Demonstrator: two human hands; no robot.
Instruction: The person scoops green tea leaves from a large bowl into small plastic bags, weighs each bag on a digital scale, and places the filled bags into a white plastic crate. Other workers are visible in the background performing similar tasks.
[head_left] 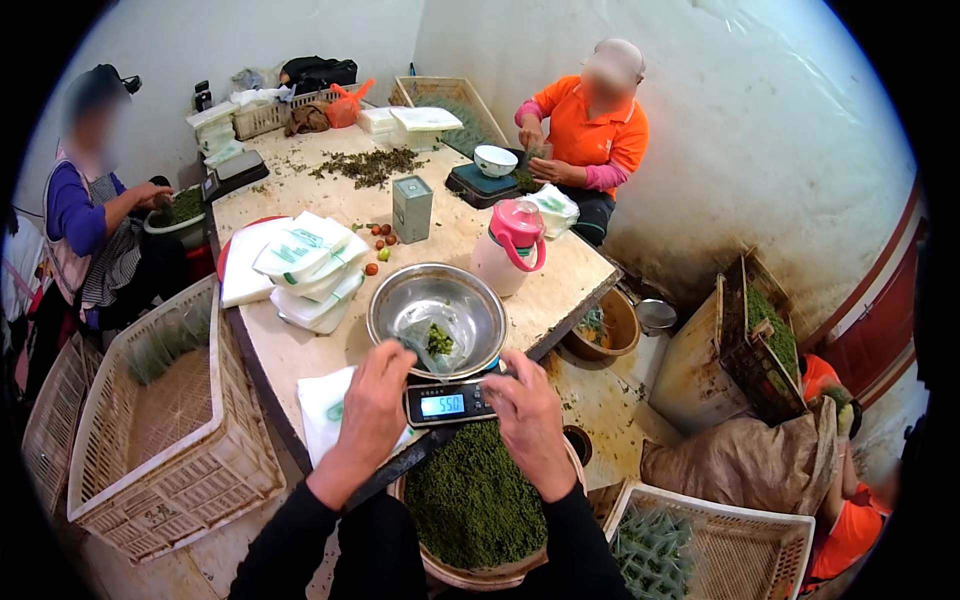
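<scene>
A steel bowl [480,300] sits on a small digital scale [445,405] at the near edge of the table [560,275]. Inside the bowl lies a clear plastic bag [420,325] holding a little heap of green berries [440,342]. My left hand [375,405] reaches to the bowl's near rim, its fingers pinching the bag's edge. My right hand [527,420] rests just right of the scale's lit display with curled fingers; what they hold is hidden. Under both hands stands a round basin [470,505] full of green berries.
On the table stand a pink-lidded jug [510,250], a green tin [411,208] and stacked plastic bags [310,270]. A person sits at the left [85,215], another at the far side [590,130]. White crates stand at left [170,420] and lower right [700,545], beside a brown sack [740,460].
</scene>
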